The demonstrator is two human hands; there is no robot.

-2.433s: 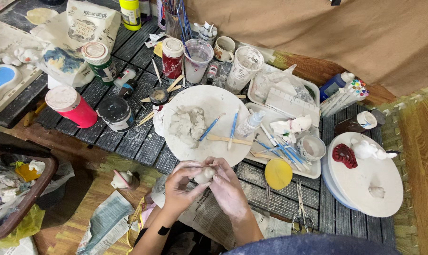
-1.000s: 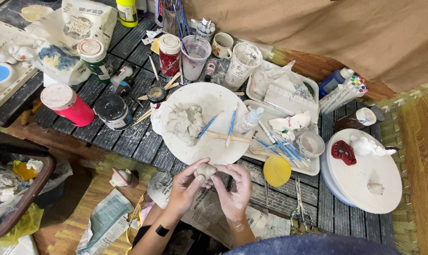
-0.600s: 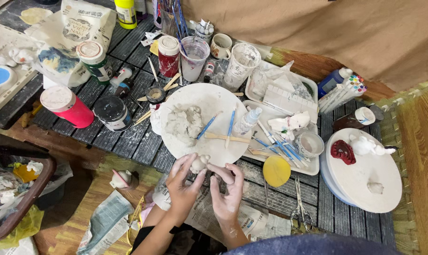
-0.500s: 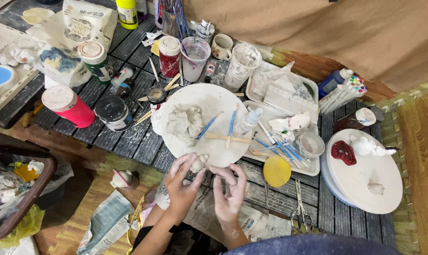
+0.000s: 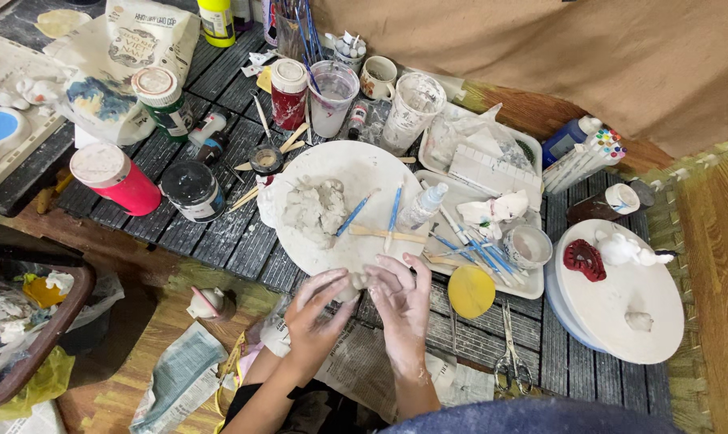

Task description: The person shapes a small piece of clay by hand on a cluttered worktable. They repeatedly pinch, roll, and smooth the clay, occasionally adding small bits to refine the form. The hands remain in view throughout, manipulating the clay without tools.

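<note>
Both hands meet at the near edge of the white plate [image 5: 356, 205], and between them you pinch a small lump of clay [image 5: 349, 287]. Your left hand [image 5: 316, 313] curls its fingers up around the lump from the left; your right hand [image 5: 402, 301] closes on it from the right, fingers spread and pointing far, palm down, dusted white. Little of the lump shows, so its shape is hard to tell.

You hold it just off the plate rim, probably so crumbs drop onto the plate or the newspaper [image 5: 364, 370] under your wrists. The main clay pile [image 5: 316, 207] sits on the plate just beyond your hands, an easy reach for more. Blue tools [image 5: 372, 213] and a wooden stick [image 5: 388, 235] lie on the plate to the right of the pile, handy to your right hand.

Both wrists come up from the near edge, forearms angled inward, elbows low.

A yellow disc [image 5: 471, 291] lies just right of your right hand, scissors [image 5: 509, 345] nearer, and a round board [image 5: 621, 297] with small white figures stands well to the right.
</note>
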